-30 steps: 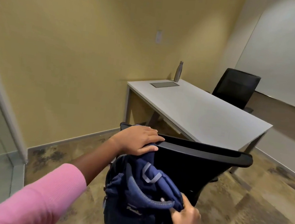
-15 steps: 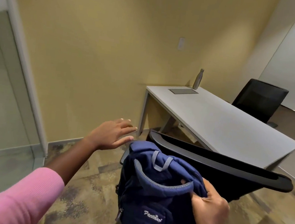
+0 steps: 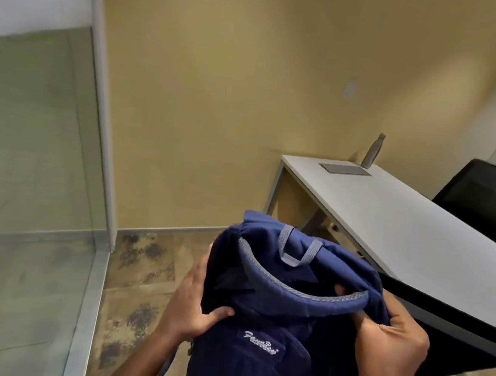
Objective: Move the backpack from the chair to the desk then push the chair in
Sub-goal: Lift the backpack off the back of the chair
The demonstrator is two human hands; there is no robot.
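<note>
A navy blue backpack (image 3: 279, 332) with a grey carry loop and white logo fills the lower middle of the view, held up in front of me. My left hand (image 3: 195, 300) grips its left side, thumb across the front. My right hand (image 3: 390, 342) clutches its top right edge by the grey-trimmed strap. Just behind it to the right is the black chair (image 3: 453, 335), its backrest top showing. The white desk (image 3: 406, 235) stands beyond the chair, against the yellow wall.
A metal bottle (image 3: 373, 151) and a grey inset panel (image 3: 345, 169) sit at the desk's far end. A second black chair (image 3: 489, 198) stands behind the desk. A glass partition (image 3: 25, 160) with a metal post closes off the left side. Patterned carpet covers the floor.
My left hand has come off the chair back and taken hold of the backpack's left side. The backpack has risen higher, and the view has swung left.
</note>
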